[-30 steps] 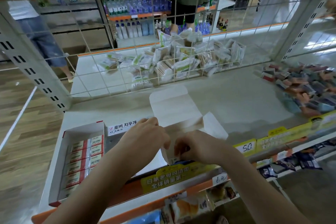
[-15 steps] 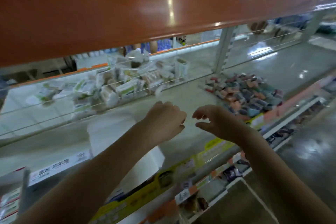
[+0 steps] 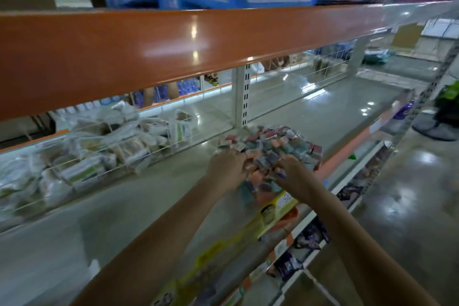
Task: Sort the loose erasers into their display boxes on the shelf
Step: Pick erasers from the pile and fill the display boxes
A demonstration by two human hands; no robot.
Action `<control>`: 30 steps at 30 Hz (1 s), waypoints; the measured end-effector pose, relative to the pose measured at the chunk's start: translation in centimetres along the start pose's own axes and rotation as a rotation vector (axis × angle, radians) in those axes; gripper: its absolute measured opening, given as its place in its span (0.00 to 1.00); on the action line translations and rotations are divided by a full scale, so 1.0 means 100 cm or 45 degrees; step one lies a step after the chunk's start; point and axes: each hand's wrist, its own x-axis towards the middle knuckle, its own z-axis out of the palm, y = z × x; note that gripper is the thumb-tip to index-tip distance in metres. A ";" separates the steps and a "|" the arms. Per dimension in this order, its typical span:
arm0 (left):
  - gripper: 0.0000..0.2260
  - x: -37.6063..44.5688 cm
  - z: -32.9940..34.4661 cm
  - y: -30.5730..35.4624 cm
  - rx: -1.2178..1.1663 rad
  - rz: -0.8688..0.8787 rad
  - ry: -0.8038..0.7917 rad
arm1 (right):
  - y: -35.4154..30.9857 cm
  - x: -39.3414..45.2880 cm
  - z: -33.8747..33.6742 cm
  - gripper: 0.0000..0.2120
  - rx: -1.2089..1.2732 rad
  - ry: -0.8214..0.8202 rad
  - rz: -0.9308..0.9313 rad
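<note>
A heap of loose erasers (image 3: 275, 143) in pink, orange, teal and purple wrappers lies on the grey shelf (image 3: 139, 196) right of centre, next to a white upright post. Both my hands are in the near side of the heap. My left hand (image 3: 227, 169) reaches its left edge, fingers bent down among the erasers; motion blur hides whether they hold any. My right hand (image 3: 290, 174) lies on the front of the heap with fingers spread. No display box is plainly in view.
A thick orange shelf beam (image 3: 173, 45) hangs low overhead. Behind a wire divider (image 3: 109, 146) at the left lie clear packets. Yellow price labels (image 3: 270, 211) line the front edge, with dark packets (image 3: 308, 237) on the shelf below. The shelf stretches bare to the right.
The view swung right, away from the white open box. Both hands travelled from the box across the shelf and now rest in the eraser heap.
</note>
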 end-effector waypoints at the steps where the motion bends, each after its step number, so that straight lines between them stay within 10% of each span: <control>1: 0.17 0.007 0.003 0.000 -0.040 -0.030 0.004 | 0.001 0.005 0.001 0.17 0.017 0.024 -0.032; 22: 0.13 0.058 0.053 0.005 -0.241 -0.329 0.262 | 0.006 0.031 0.037 0.17 0.057 0.308 0.006; 30: 0.09 0.021 0.034 -0.002 -0.978 -0.542 0.281 | 0.003 0.022 0.034 0.16 0.316 0.317 0.021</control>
